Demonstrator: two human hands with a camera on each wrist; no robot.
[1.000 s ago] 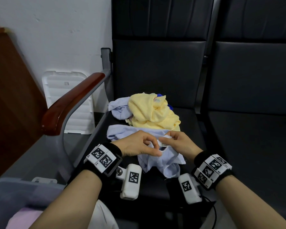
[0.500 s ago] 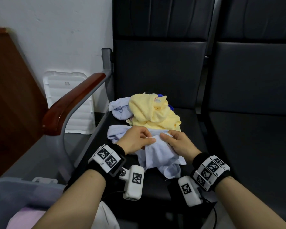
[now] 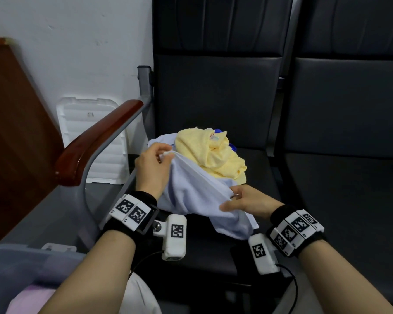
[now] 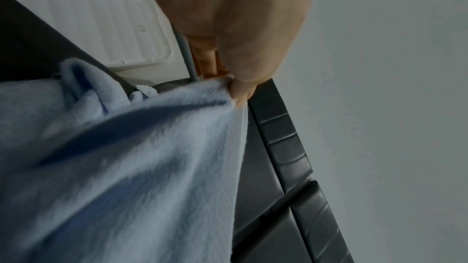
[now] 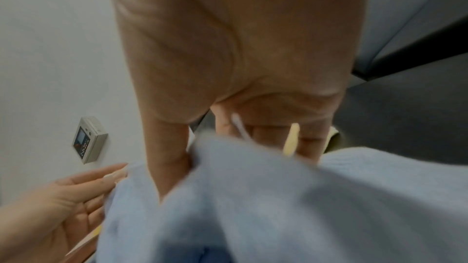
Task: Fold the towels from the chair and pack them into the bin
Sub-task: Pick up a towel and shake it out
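A light blue towel (image 3: 197,196) is stretched between my hands above the dark chair seat (image 3: 213,252). My left hand (image 3: 153,165) pinches one corner, raised near the armrest; the left wrist view shows thumb and fingers nipping the blue towel (image 4: 126,157) edge. My right hand (image 3: 243,200) grips the towel's edge lower and to the right, and the blue towel (image 5: 278,197) bunches over its thumb in the right wrist view. A crumpled yellow towel (image 3: 216,157) lies behind, over another pale blue one (image 3: 162,141). The clear bin (image 3: 16,266) shows at the lower left, with pink cloth (image 3: 32,300) inside.
A wooden armrest (image 3: 95,143) on a grey metal frame runs along the seat's left. A white ribbed plastic lid (image 3: 93,137) leans on the wall behind it. A second dark seat (image 3: 349,200) lies to the right. A brown wooden panel (image 3: 11,132) stands at the left.
My hands have parted from pinching close together. The left rose up and back with a corner, the right moved right, and the blue towel lifted and spread between them.
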